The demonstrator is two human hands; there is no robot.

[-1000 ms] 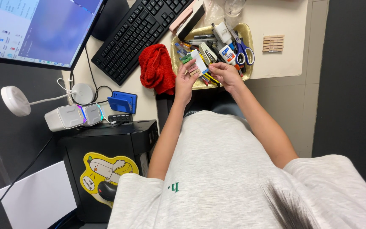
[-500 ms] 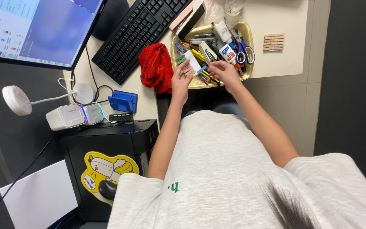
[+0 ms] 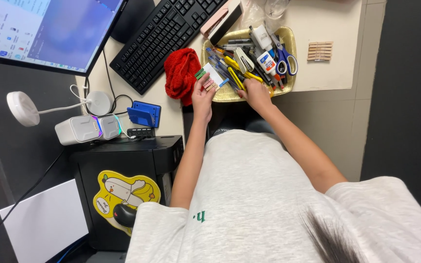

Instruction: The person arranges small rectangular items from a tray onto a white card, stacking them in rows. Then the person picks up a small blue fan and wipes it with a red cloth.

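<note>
Left hand (image 3: 202, 97) pinches sticky tabs (image 3: 210, 78); right hand (image 3: 257, 92) grips yellow pens (image 3: 239, 73) beside them.

Monitor (image 3: 45, 29) cut off by the upper left edge; keyboard (image 3: 166, 34) cropped at the top. Right hand's (image 3: 258, 92) fingertips buried among pens in the yellow tray (image 3: 291, 53). Small card (image 3: 214, 77) in left hand (image 3: 203, 95): markings too small to tell.

One view is taken from the head, looking straight down at the table (image 3: 327, 29) and lap from close above.
</note>
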